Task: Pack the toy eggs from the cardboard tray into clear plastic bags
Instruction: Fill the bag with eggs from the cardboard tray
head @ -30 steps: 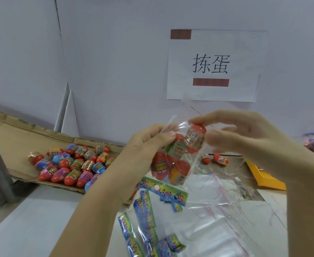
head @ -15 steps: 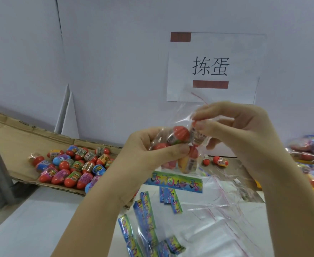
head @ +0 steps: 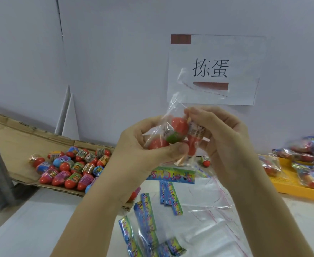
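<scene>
A clear plastic bag with several toy eggs inside is held up in front of me, its open top standing above my fingers. My left hand grips the bag's lower left part, thumb across the front. My right hand grips its right side, fingers curled round the eggs. On the left, the cardboard tray holds several loose eggs in red, blue, green and purple.
Colourful paper header cards and empty clear bags lie on the white table below my hands. One loose egg sits by the wall. A yellow tray at right holds filled bags. A paper sign hangs on the wall.
Both hands have closed in around the eggs and bunched the bag into a tight bundle. The bag's top has risen and now stands above my fingers.
</scene>
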Demonstrator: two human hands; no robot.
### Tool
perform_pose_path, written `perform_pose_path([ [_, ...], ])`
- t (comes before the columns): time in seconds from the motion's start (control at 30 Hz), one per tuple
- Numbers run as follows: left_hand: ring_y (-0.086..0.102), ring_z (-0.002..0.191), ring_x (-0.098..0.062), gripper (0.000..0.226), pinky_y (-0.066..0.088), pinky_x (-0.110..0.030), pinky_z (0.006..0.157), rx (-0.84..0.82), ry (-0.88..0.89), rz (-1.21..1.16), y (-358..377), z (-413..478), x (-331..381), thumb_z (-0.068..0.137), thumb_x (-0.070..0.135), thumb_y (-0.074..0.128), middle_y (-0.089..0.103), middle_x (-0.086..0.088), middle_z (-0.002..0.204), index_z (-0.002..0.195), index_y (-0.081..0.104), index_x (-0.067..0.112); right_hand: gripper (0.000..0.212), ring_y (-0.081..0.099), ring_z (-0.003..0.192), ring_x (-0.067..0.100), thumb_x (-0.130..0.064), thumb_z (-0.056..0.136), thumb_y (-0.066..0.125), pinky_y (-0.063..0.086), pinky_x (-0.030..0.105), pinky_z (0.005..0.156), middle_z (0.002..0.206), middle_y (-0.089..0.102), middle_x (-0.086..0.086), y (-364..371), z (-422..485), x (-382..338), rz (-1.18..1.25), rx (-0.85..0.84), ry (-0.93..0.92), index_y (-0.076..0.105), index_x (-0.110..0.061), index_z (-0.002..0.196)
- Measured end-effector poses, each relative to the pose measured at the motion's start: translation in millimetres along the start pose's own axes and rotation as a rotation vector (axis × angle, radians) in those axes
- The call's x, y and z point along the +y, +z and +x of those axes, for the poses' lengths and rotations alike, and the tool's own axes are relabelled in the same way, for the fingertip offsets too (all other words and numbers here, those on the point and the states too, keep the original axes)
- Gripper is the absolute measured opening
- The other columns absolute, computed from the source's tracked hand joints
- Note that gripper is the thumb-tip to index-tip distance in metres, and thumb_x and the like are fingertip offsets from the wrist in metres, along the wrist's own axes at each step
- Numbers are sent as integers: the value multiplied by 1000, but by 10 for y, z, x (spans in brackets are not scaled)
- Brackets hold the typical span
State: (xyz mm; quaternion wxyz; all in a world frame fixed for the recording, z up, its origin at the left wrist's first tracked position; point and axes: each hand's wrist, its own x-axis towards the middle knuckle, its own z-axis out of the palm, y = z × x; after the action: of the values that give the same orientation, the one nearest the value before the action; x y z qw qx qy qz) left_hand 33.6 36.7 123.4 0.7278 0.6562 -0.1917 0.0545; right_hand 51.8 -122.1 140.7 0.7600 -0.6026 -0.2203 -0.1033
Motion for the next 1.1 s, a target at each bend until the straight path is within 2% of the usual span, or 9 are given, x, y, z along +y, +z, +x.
perform_pose_path([
  [0.1, 74, 91, -16, 53, 58, -22, 76, -63, -4, 49, 5, -32, 25, 64, 39, 88, 76, 4, 103, 112, 67, 33, 10, 58, 59, 12, -26, 72, 71, 50, 25, 54, 64, 65, -2, 13, -6, 3, -38, 5, 1, 71, -18, 66],
  [0.17, 72, 88, -4, 47, 55, -14, 68, 87, 51, 70, 38, -26, 36, 66, 55, 81, 75, 15, 101, 108, 69, 36, 15, 55, 61, 16, -29, 71, 71, 48, 23, 54, 66, 61, 4, 23, -18, 16, -92, -7, 24, 69, -15, 66],
  [0.27, 74, 77, -9, 39, 55, -16, 61, 330, 115, -75, 58, 5, 21, 63, 43, 71, 77, 6, 92, 99, 75, 27, 25, 51, 61, 17, -40, 67, 74, 43, 19, 51, 68, 59, 6, 50, -33, 36, -169, -4, 26, 69, -16, 68],
  [0.37, 71, 61, -12, 20, 53, -18, 52, 387, 149, -129, 98, -6, 25, 74, 33, 64, 77, 2, 89, 85, 79, 26, 35, 48, 56, 17, -51, 62, 79, 43, 22, 49, 60, 56, 0, 72, -28, 34, -157, -13, 24, 69, -19, 67],
  [0.47, 65, 50, -7, 15, 50, -17, 47, 437, 164, -168, 134, -7, 37, 75, 29, 64, 77, 1, 87, 78, 79, 28, 34, 53, 48, 8, -52, 63, 69, 45, 18, 46, 55, 59, -5, 73, -19, 30, -142, 2, 36, 66, -17, 66],
  [0.77, 71, 59, -14, 10, 55, -20, 52, 653, 294, -87, 240, -14, -31, 83, 12, 71, 75, 0, 71, 78, 74, 21, 20, 55, 50, 5, -41, 66, 66, 44, 19, 47, 66, 65, -1, 23, 9, 29, -96, 36, 49, 67, -24, 56],
  [0.9, 71, 59, -17, 11, 55, -21, 54, 648, 284, -115, 253, -6, -60, 79, 6, 75, 73, -4, 65, 81, 70, 15, 16, 57, 54, 3, -37, 67, 66, 47, 17, 49, 67, 67, -4, -3, 18, 33, -47, 70, 47, 69, -24, 59],
  [1.03, 66, 57, -9, 36, 54, -17, 56, 561, 177, -237, 194, 34, -43, 60, 21, 77, 72, 0, 64, 95, 69, 20, 19, 59, 60, 4, -42, 68, 65, 47, 21, 56, 72, 70, -4, -10, 30, 39, -89, 54, 60, 74, -25, 64],
  [1.1, 65, 57, -7, 32, 55, -18, 57, 517, 125, -305, 148, 57, -45, 53, 23, 76, 71, 2, 66, 85, 75, 21, 23, 58, 59, 7, -42, 68, 66, 47, 23, 54, 69, 68, -1, -22, 35, 38, -85, 40, 69, 76, -21, 69],
])
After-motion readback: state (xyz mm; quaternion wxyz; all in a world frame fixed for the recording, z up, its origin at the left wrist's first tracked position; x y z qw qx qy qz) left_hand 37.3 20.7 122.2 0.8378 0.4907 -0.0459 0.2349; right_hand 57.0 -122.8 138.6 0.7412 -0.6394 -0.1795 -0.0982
